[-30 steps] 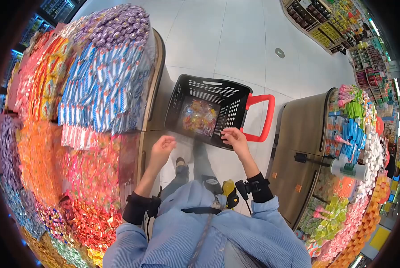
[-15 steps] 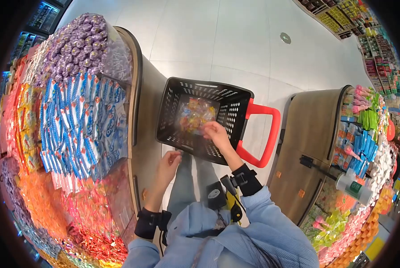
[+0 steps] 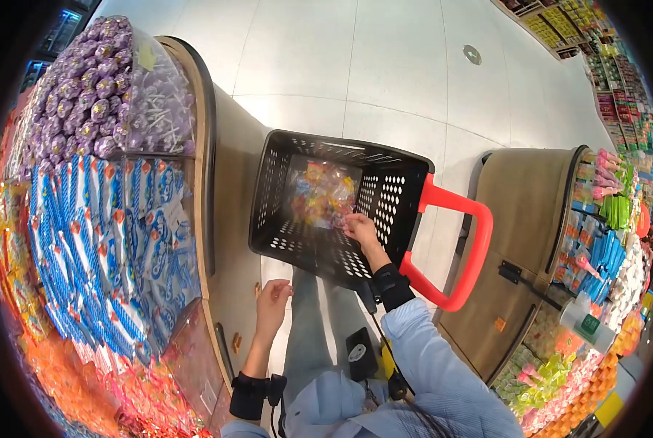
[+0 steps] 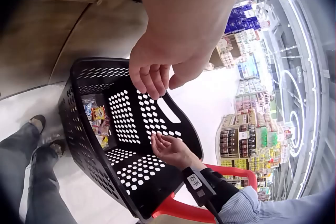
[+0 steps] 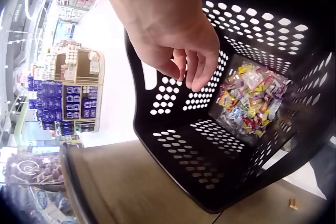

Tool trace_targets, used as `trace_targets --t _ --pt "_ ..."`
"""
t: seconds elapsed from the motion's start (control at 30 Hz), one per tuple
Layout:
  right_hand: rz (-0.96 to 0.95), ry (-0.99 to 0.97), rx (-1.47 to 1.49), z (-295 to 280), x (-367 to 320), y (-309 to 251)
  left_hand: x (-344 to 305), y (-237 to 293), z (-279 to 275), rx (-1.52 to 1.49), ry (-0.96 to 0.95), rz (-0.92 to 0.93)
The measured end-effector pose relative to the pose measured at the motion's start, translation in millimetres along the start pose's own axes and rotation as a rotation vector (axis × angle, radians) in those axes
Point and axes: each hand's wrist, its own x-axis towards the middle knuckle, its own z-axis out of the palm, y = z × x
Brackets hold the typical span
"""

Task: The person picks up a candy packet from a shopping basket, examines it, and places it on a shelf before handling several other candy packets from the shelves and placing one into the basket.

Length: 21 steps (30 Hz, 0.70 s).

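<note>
A black perforated basket (image 3: 385, 197) with a red handle (image 3: 479, 248) stands on the floor, a clear bag of mixed wrapped candies (image 3: 319, 191) at its bottom. My right hand (image 3: 363, 232) is inside the basket's opening, above the bag; in the right wrist view this hand (image 5: 173, 45) hangs with loosely bent fingers and nothing in them. Outside the basket's near side is my left hand (image 3: 271, 306), its fingers loosely bent and empty, as the left wrist view shows the same hand (image 4: 163, 61) too.
At the left, a counter holds purple lollipops (image 3: 85, 95) and blue-and-white wrapped sweets (image 3: 100, 248). Another wooden counter (image 3: 520, 212) with candies stands at the right, a clear container (image 3: 588, 321) on its side. Pale floor (image 3: 304, 51) lies beyond the basket.
The right hand has moved from the basket's handle side down over its inside. The basket appears larger and closer, and the left counter has shifted left in view.
</note>
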Motion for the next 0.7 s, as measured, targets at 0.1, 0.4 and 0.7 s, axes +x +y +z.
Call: trace_targets --t 0.1,0.4,0.7 --pt "0.104 0.039 0.008 -2.7 22.9 21.4 10.8 -10.5 -2.9 0.005 0.001 -0.002" --pt "0.087 0.171 -0.306 -22.1 82.8 100.3 40.2 -35.8 -21.7 0.080 0.013 -0.077" --pt "-0.105 0.217 -0.724 -25.5 133.5 148.9 82.6 -58.5 -22.5 0.059 0.006 -0.069"
